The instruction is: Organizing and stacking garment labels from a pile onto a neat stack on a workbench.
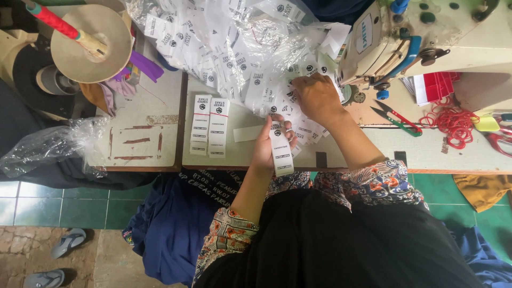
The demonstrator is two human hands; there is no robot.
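Note:
My left hand point(269, 146) holds a small stack of long white printed labels point(281, 152) upright over the table's front edge. My right hand point(317, 96) reaches into a loose heap of the same white labels point(288, 101), fingers curled on them; whether it grips one I cannot tell. The heap spills from a crumpled clear plastic bag point(224, 37) at the back of the table. Two neat stacks of labels point(209, 125) lie side by side to the left of my hands.
A cream sewing machine point(426, 37) stands at the right, with thread snips point(397, 118), red rubber bands point(453, 125) and red cloth pieces beside it. A large thread cone point(93, 42) sits at left. Blue fabric point(170, 224) hangs below the table point(240, 154).

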